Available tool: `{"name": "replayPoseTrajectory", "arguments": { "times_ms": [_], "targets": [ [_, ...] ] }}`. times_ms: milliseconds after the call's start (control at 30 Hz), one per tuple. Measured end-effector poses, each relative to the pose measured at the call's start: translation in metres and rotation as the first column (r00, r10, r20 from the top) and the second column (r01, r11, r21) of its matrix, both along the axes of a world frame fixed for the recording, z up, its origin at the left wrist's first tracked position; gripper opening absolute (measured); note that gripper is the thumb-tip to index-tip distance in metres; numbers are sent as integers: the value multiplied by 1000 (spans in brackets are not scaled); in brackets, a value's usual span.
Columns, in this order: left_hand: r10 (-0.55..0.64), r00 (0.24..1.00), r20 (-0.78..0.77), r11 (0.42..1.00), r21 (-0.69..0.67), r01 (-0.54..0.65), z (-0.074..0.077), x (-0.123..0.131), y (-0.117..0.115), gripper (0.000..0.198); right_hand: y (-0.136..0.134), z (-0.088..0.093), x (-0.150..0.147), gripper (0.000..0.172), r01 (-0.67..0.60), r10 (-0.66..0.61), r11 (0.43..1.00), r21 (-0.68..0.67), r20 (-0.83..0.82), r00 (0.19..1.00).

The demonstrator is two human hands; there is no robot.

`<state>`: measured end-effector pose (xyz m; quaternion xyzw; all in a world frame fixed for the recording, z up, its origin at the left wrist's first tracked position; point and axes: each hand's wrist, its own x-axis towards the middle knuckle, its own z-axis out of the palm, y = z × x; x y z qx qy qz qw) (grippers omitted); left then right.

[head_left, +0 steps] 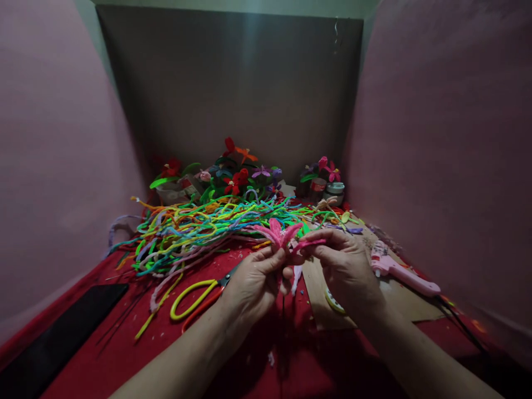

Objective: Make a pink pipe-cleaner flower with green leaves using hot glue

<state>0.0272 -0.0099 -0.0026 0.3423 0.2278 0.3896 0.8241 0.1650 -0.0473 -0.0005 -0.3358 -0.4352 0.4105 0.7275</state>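
Over the middle of the table, my left hand [260,277] is closed around the base of a pink pipe-cleaner flower [279,233], whose petals fan upward. A thin dark stem seems to run down below that hand. My right hand [343,263] pinches a separate-looking pink petal [310,243] at the flower's right side; whether it is joined to the flower I cannot tell. Scissors [199,302] with yellow and orange handles lie beside my left wrist. Behind both hands spreads a heap of colourful pipe cleaners [199,227].
A pink glue gun [405,271] rests on cardboard [316,299] at the right, its cord trailing off. At the left lies a black flat slab [62,338]. Finished flowers [239,180] and a lidded jar [334,191] stand at the back. Pink panels flank the red cloth [166,366].
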Motion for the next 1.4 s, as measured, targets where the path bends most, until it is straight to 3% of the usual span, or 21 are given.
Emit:
{"name": "replayPoseTrajectory", "arguments": {
  "times_ms": [233,433,667,800,933,1400],
  "targets": [
    [-36,999,-5,997,-65,35,1,-2,1,3,3,-7,10,16,-241,239,971,-7,-104,966],
    [-94,995,-31,994,-57,92,2,0,0,6,5,-12,14,16,-331,324,943,-11,-183,928],
    [-72,995,-67,995,60,76,-1,2,1,10,-3,-11,14,18,-334,309,937,-102,-199,930],
    [-77,994,-79,996,46,81,-3,2,0,10,-2,-17,13,9,-274,251,956,-108,-183,950],
    [-73,995,-67,997,35,76,-5,2,0,10,-1,-19,11,19,-231,213,966,-114,-153,965],
    [-100,994,-35,995,5,100,-8,1,1,11,-2,-18,11,25,-294,232,935,-197,-289,929]
  ]
}}
